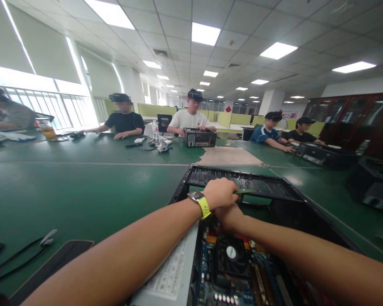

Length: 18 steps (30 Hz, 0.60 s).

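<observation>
My left hand (221,192), with a watch (196,196) on a yellow-green strap, is closed above the far part of an open black computer case (319,208). A thin green strip (245,191) sticks out to the right from its fingers; its kind is unclear. Just below, partly covered by the left hand, my right hand (231,217) reaches down into the case. Its fingers are hidden. Nearer to me inside the case are a black CPU fan (231,255) and a blue motherboard (206,267). A silver power supply (169,263) with a label lies along the left side.
Black cables (15,263) and a dark flat panel (60,263) lie on the green table (83,191) to the left. Across it, several people sit, one at another computer case (199,138). More black cases (373,187) stand at right. A torn beige patch (230,156) marks the tabletop.
</observation>
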Each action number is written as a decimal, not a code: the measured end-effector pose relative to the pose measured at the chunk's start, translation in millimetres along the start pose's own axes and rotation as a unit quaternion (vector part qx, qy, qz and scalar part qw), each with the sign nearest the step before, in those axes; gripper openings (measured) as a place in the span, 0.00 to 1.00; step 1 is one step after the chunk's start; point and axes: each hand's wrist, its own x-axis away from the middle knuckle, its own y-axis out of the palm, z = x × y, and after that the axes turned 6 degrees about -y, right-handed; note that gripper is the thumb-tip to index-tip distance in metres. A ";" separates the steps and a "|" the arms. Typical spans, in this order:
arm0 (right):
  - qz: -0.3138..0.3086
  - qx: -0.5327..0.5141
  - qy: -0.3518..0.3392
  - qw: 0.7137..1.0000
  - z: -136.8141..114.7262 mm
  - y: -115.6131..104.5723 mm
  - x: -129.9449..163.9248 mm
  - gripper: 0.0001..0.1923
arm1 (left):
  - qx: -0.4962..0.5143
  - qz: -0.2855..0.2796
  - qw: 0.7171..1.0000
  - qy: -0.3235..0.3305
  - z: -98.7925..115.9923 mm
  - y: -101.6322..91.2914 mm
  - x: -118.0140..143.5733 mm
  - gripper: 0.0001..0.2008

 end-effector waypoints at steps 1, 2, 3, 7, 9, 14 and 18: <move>-0.010 0.006 0.005 1.000 -1.0 -2.5 2.1 0.20 | 0.000 -0.002 1.000 -0.001 0.0 -0.3 -0.6 0.17; -0.021 0.015 0.012 1.000 -2.6 -4.4 3.2 0.17 | -0.001 -0.005 1.000 -0.001 0.0 -0.5 -1.3 0.17; -0.032 0.022 0.020 0.999 -4.5 -5.8 3.2 0.15 | -0.002 -0.008 1.000 0.000 0.2 -0.5 -2.0 0.17; -0.060 0.027 0.018 0.998 -8.0 -11.8 0.2 0.16 | -0.013 -0.037 0.999 0.005 -0.3 -1.4 -2.0 0.17; -0.069 0.017 -0.009 0.997 -1.4 -16.2 4.6 0.17 | -0.017 -0.066 0.998 0.014 -1.8 -2.7 -0.5 0.16; -0.085 -0.018 -0.057 0.995 35.4 -19.4 34.4 0.10 | -0.017 -0.127 0.991 0.049 -5.5 -0.2 2.5 0.13; -0.079 -0.029 -0.041 0.996 43.7 -13.2 44.5 0.10 | -0.024 -0.146 0.986 0.072 -2.6 6.7 -0.8 0.11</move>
